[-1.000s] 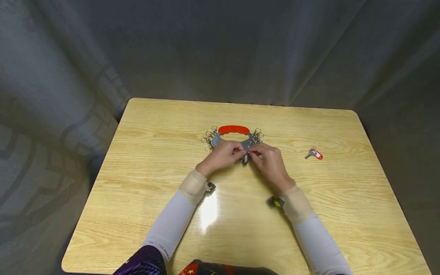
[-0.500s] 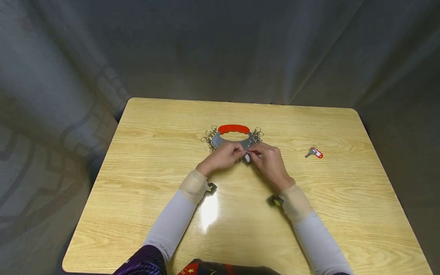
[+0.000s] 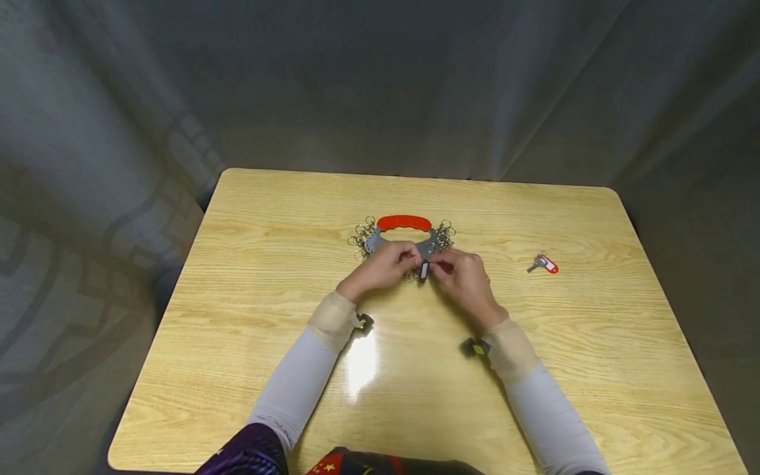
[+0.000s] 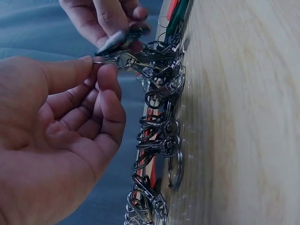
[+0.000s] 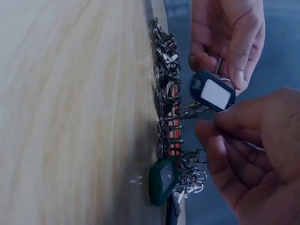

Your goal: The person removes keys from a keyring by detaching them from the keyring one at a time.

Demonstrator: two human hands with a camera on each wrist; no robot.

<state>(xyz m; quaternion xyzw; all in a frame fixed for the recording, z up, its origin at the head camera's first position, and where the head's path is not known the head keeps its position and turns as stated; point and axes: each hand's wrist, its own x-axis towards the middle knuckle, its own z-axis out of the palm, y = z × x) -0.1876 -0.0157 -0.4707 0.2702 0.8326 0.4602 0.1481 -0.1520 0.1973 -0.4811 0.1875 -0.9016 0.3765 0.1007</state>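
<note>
A dark key tag with a white label is between both hands. In the left wrist view, my left hand pinches a thin metal ring between thumb and forefinger, beside a metal clasp. My right hand has its thumb and forefinger together at the tag's lower edge; exactly what they pinch is partly hidden. Behind the hands lies a grey curved key holder with a red handle. Clips and rings line its edge. A green key tag hangs among them.
A loose key with a red tag lies to the right on the wooden table. A grey curtain stands behind the table.
The dark tag tilted to the right half a second ago and now hangs nearly straight again, slightly higher. Both hands have stayed almost in place. The key holder and the loose key have not moved.
</note>
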